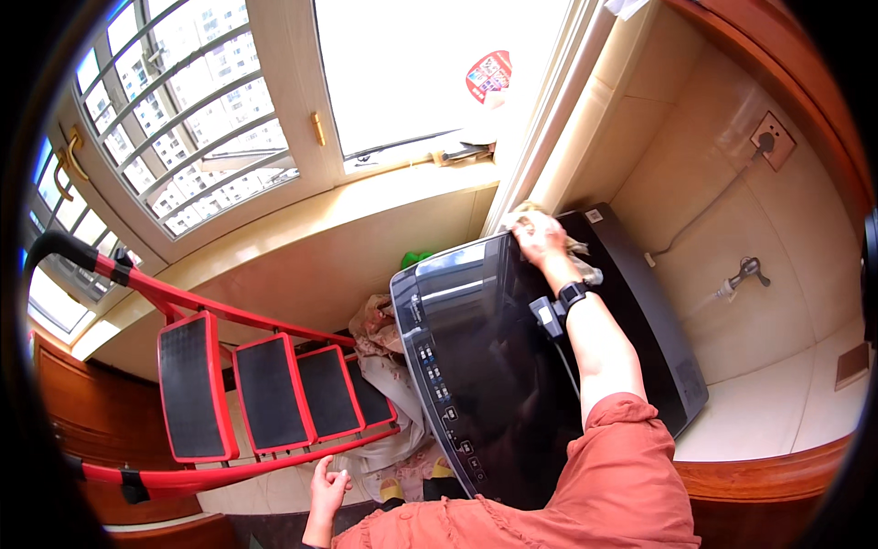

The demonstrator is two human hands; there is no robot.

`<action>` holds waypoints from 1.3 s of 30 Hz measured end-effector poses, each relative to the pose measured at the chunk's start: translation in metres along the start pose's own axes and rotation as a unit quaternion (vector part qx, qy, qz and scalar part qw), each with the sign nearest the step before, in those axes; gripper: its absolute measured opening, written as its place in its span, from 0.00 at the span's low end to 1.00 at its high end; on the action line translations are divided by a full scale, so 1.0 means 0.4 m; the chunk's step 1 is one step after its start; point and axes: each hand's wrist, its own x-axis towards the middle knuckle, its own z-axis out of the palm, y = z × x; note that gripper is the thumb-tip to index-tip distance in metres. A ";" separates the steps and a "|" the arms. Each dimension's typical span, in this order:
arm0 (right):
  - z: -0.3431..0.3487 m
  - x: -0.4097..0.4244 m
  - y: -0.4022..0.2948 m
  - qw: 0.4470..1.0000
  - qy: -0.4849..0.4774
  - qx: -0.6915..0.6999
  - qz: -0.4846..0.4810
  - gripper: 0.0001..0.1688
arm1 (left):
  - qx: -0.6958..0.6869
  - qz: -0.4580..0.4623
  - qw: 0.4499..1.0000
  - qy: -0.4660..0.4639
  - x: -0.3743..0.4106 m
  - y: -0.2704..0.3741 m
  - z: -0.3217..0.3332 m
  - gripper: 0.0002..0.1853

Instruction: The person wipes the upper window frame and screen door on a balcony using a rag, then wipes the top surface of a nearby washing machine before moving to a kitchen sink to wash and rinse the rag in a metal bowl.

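My right hand [542,237] presses a crumpled, patterned cloth [582,264] against the far edge of a black top-loading washing machine [494,329], beside the window frame. The machine's lid is down, and its control panel runs along the left side. On my right wrist is a black band with a small device [547,317] attached. My left hand [330,486] is low in the view, fingers partly curled and holding nothing, just below the red rail of a step ladder [271,391].
Bunched fabric [384,370] lies between ladder and machine. Right of the machine are a wall tap [744,274] and a socket [774,141] with a plugged-in cord. A barred window [199,103] and its sill [274,240] stand behind; wooden trim [761,480] borders the lower right.
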 end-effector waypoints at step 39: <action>-0.087 -0.463 -0.335 0.879 -0.024 0.235 -0.413 0.18 | -0.058 0.050 0.997 -0.012 -0.037 0.007 -0.093 0.23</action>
